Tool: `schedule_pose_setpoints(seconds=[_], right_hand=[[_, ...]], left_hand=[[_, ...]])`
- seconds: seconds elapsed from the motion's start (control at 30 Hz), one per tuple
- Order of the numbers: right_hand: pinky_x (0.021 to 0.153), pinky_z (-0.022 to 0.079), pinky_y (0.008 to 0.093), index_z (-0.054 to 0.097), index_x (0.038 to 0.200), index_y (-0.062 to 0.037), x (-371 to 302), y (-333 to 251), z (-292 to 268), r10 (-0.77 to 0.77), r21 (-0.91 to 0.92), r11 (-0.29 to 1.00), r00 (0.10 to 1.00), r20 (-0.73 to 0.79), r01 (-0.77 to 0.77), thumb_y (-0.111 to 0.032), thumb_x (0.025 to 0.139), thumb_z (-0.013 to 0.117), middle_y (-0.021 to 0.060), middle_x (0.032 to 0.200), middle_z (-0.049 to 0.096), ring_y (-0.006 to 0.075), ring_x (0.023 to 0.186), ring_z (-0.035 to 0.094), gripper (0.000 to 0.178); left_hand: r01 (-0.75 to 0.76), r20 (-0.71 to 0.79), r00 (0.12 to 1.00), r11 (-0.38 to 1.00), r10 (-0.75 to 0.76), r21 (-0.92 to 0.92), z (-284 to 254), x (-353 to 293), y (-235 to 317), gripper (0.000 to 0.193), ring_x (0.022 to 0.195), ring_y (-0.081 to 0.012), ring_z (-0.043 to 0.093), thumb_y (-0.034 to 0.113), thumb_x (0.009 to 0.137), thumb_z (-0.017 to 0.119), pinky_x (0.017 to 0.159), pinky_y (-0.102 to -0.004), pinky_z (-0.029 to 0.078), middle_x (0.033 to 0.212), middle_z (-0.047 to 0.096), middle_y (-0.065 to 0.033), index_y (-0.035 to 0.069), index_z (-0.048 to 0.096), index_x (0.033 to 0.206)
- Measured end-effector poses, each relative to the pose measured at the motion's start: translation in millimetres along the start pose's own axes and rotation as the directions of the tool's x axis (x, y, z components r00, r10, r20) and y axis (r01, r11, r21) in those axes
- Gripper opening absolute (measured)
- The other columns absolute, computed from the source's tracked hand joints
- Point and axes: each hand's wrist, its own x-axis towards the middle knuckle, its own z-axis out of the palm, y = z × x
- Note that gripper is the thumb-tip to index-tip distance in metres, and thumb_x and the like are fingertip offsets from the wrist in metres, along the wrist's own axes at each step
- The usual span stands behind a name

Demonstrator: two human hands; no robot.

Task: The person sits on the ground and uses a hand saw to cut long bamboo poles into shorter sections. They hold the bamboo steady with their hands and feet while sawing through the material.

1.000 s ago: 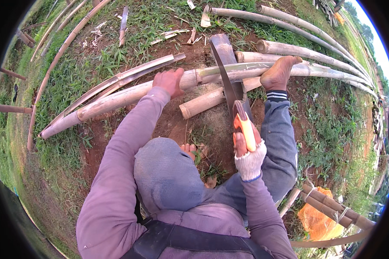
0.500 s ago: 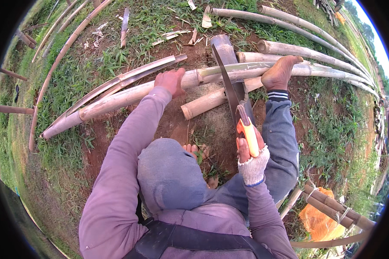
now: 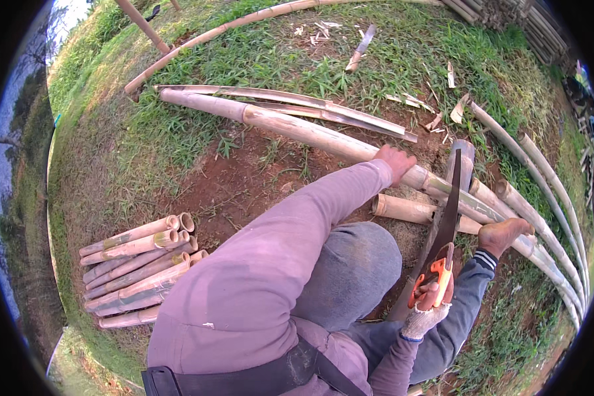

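A long bamboo pole (image 3: 310,134) slants across the view from far left to right. My left hand (image 3: 396,163) is closed over it, gripping it from above. In my right hand (image 3: 429,311), which wears a whitish glove with bare fingertips, is the orange handle of a hand saw (image 3: 447,221). Its long blade points away from me and crosses the pole to the right of my left hand; whether the teeth touch the bamboo I cannot tell. My bare foot (image 3: 498,236) presses on the pole farther right. A thick bamboo support (image 3: 465,153) lies crosswise under it.
Short cut bamboo pieces (image 3: 135,264) are piled at left. Another bamboo length (image 3: 402,208) lies beneath the pole. Split bamboo strips (image 3: 350,112) rest behind it, and a knife (image 3: 362,47) lies in the grass. More long poles (image 3: 548,171) stretch along the right.
The view has swung left, bringing the pile of short bamboo pieces into sight. Both hands keep their holds on pole and saw, and the foot stays on the pole.
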Motion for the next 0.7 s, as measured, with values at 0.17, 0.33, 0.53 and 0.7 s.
schedule_pose_setpoints(seconds=[0.17,0.33,0.53,0.7], right_hand=[[0.06,0.043,0.0232,0.045,0.16,0.0026,7.5,13.1,7.8,-0.062,0.041,0.997,0.996,0.062,0.06,-0.036,0.107,0.065,0.0022,0.082,0.063,0.0069,0.065,0.054,0.069],[0.057,0.044,0.0237,0.046,0.159,0.0046,16.3,23.7,3.1,-0.078,-0.115,0.99,0.997,0.023,0.08,-0.041,0.106,0.064,0.0065,0.09,0.066,0.0079,0.062,0.053,0.072],[0.057,0.044,0.0229,0.046,0.16,0.0018,-4.4,26.0,-0.2,0.037,-0.083,0.996,0.998,-0.048,-0.04,-0.036,0.108,0.064,0.0075,0.101,0.07,0.0072,0.063,0.055,0.066],[0.072,0.051,0.0285,0.054,0.151,0.0043,44.2,-13.0,28.9,-0.054,-0.073,0.996,0.996,0.068,0.059,-0.028,0.107,0.07,0.0127,0.108,0.073,0.0133,0.082,0.064,0.057]], left_hand=[[-0.019,0.159,0.987,1.0,0.017,0.012,-31.4,-14.4,-23.7,0.075,0.12,-0.0336,0.073,0.039,0.079,0.092,0.101,-0.0506,0.054,0.129,0.075,-0.0134,0.014,0.058,0.14],[0.001,0.117,0.993,1.0,0.002,-0.024,-31.8,-9.3,-20.2,0.073,0.116,-0.0339,0.075,0.04,0.079,0.092,0.098,-0.0499,0.057,0.125,0.077,-0.0141,0.013,0.059,0.138],[-0.101,0.14,0.985,0.995,0.101,-0.012,-36.8,7.8,1.1,0.067,0.115,-0.0369,0.075,0.037,0.08,0.091,0.097,-0.0495,0.059,0.12,0.078,-0.0157,0.015,0.061,0.135],[0.051,0.079,0.996,0.998,-0.049,-0.025,-34.9,-23.2,-28.0,0.063,0.115,-0.0397,0.074,0.039,0.078,0.092,0.096,-0.0521,0.059,0.118,0.077,-0.017,0.014,0.06,0.126]])
